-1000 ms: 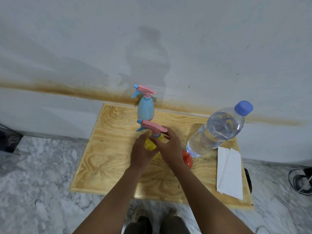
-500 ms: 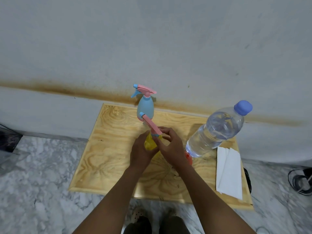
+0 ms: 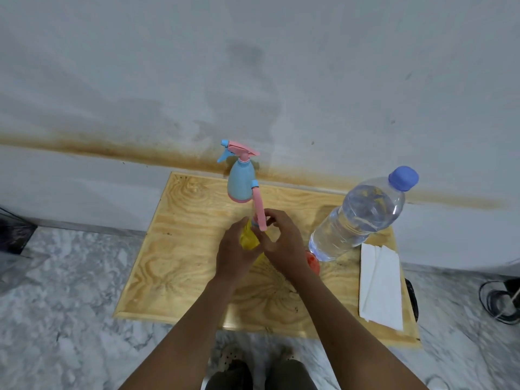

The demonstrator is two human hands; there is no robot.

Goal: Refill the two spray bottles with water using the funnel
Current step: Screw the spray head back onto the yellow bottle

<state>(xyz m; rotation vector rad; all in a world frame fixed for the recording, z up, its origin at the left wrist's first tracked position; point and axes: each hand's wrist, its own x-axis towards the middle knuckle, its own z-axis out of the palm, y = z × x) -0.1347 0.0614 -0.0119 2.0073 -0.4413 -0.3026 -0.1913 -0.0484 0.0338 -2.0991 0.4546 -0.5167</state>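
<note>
Your left hand (image 3: 235, 256): wrapped round the body of the yellow spray bottle (image 3: 249, 240), fingers curled on its far side and thumb nearer you, holding it upright on the board.
Your right hand (image 3: 284, 244): fingers and thumb are bent in a pinch at the neck of the yellow bottle, on the base of the pink trigger head (image 3: 260, 211). You cannot tell from this view how far the head is unscrewed.
Pink trigger head: sits on top of the yellow bottle, its long pink part reaching away from you, the blue nozzle tip overlapping the blue bottle in the view. Whether they touch cannot be told.
Blue spray bottle (image 3: 239, 180): stands upright at the far edge of the board by the wall, its own pink and blue trigger head fitted on and pointing left.
Water bottle (image 3: 357, 220): clear plastic, blue cap (image 3: 403, 178) on, holding water, standing to the right of your hands.
Funnel (image 3: 313, 262): orange-red, on the board just beside the base of the water bottle, mostly hidden behind your right wrist.
Paper towels (image 3: 380, 288): white, folded, lying flat near the right edge of the board.
Plywood board (image 3: 174, 266): rests on a grey marbled floor (image 3: 70, 291) against a stained wall.
Cable (image 3: 498, 302): black, coiled on the floor at far right.
</note>
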